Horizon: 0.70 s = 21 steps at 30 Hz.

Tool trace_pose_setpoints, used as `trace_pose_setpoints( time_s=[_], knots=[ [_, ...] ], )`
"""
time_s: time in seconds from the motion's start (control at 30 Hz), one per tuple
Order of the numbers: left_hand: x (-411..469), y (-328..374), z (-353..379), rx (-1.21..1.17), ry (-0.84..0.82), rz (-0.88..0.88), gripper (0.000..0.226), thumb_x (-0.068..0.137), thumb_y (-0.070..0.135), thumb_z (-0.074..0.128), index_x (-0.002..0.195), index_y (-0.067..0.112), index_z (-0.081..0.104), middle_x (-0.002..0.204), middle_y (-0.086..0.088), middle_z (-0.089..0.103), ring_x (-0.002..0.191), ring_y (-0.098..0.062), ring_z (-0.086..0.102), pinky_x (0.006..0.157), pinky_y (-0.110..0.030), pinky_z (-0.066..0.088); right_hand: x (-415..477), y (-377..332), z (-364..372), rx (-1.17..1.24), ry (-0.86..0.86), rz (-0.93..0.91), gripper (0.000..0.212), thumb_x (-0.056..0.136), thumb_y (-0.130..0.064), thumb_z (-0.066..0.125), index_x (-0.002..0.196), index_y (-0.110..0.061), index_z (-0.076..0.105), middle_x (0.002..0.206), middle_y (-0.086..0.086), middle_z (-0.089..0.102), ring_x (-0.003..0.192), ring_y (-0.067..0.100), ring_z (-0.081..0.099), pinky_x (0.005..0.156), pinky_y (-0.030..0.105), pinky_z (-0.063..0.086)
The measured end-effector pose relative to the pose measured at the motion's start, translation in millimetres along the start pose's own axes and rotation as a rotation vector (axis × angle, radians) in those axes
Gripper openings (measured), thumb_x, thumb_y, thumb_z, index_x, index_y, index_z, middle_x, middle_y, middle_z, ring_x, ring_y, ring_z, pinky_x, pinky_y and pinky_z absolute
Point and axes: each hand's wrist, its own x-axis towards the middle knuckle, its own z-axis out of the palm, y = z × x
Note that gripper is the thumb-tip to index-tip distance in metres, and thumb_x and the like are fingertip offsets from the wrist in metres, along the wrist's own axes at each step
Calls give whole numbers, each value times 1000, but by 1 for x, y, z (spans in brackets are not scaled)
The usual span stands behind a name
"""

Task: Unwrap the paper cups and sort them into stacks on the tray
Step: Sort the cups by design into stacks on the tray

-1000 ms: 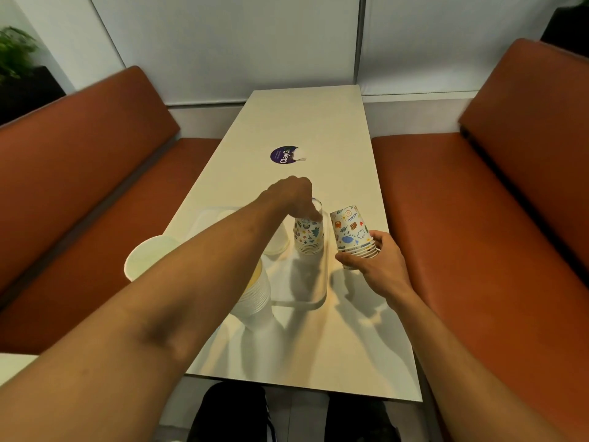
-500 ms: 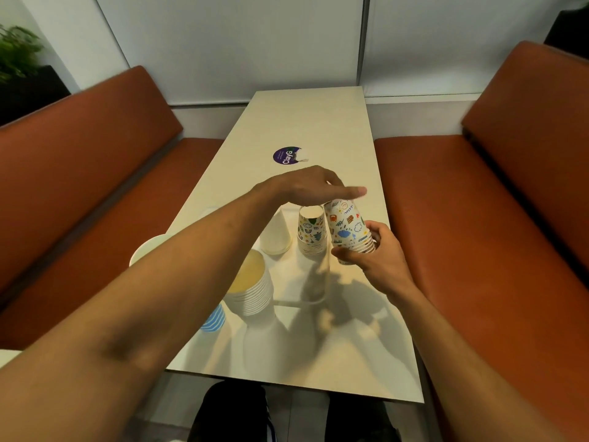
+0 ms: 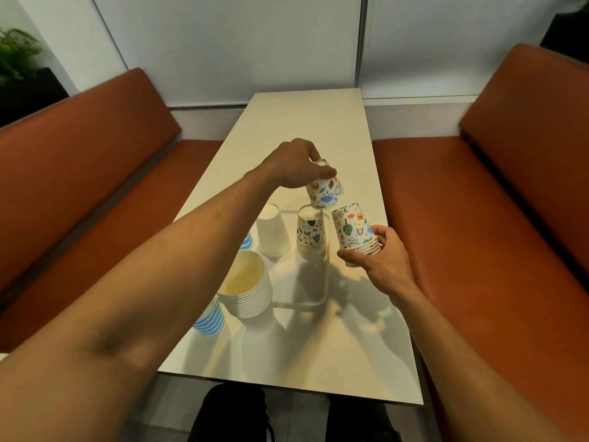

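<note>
Left hand [image 3: 294,165] pinches one inverted patterned paper cup [image 3: 325,193]; lower it squarely onto the centre-frame stack [image 3: 311,232]. Right hand [image 3: 379,263] grips spare cups [image 3: 355,231].

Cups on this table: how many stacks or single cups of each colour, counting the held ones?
Printed: 3 (single cup, tray stack, held stack)
Plain white: 2 (upside-down stack, upright stack)
Blue-striped: 2 (near stack, far stack)
Total: 7

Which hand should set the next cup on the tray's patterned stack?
Left. The left hand holds a single inverted patterned cup just above the patterned stack; the right hand grips the nested cups beside it.
</note>
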Motion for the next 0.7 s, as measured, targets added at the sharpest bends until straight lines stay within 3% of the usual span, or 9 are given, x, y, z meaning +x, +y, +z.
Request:
trace_pose_setpoints(
  time_s=[0.13, 0.27, 0.4, 0.5, 0.57, 0.7],
  knots=[
    [-1, -2, 6, 109, 14, -13, 57, 87, 50, 77, 131, 17, 61, 130, -4, 65, 106, -22, 62, 85, -36, 53, 2, 1, -2, -17, 9, 4, 83, 64, -20, 99, 131, -15, 51, 119, 4, 67, 87, 13, 73, 59, 19, 57],
    [-6, -3, 19, 241, -54, -20, 61, 88, 48, 76, 137, 17, 57, 132, -4, 64, 110, -23, 60, 81, -35, 47, 0, 1, -1, -30, 9, 6, 82, 64, -23, 99, 130, -19, 50, 118, 1, 67, 90, 13, 73, 67, 26, 60],
    [-4, -9, 34, 350, -132, -29, 67, 87, 53, 76, 139, 16, 56, 134, -6, 64, 116, -28, 62, 91, -39, 53, -1, -1, 1, -34, 3, 11, 82, 65, -21, 99, 131, -18, 50, 119, 1, 66, 90, 13, 73, 67, 26, 60],
    [-5, -13, 37, 308, -173, -39, 80, 87, 61, 72, 149, 18, 46, 146, -6, 56, 129, -28, 55, 101, -41, 49, -3, -4, 3, -23, -12, 8, 78, 66, -18, 98, 127, -20, 49, 117, 1, 65, 86, 7, 71, 59, 17, 56],
    [-6, -13, 32, 256, -137, -17, 74, 93, 56, 67, 151, 17, 45, 150, -6, 53, 133, -27, 53, 104, -39, 46, -4, -6, 4, -19, -20, 1, 76, 67, -17, 97, 125, -21, 48, 115, 0, 64, 82, 5, 70, 56, 15, 55],
    [-7, -7, 20, 61, -56, 15, 55, 100, 51, 59, 144, 18, 54, 142, -3, 60, 120, -20, 59, 94, -31, 46, -3, -11, 6, -27, -27, -21, 76, 67, -21, 97, 125, -23, 49, 117, -2, 65, 85, 5, 70, 60, 17, 57]
  ],
)
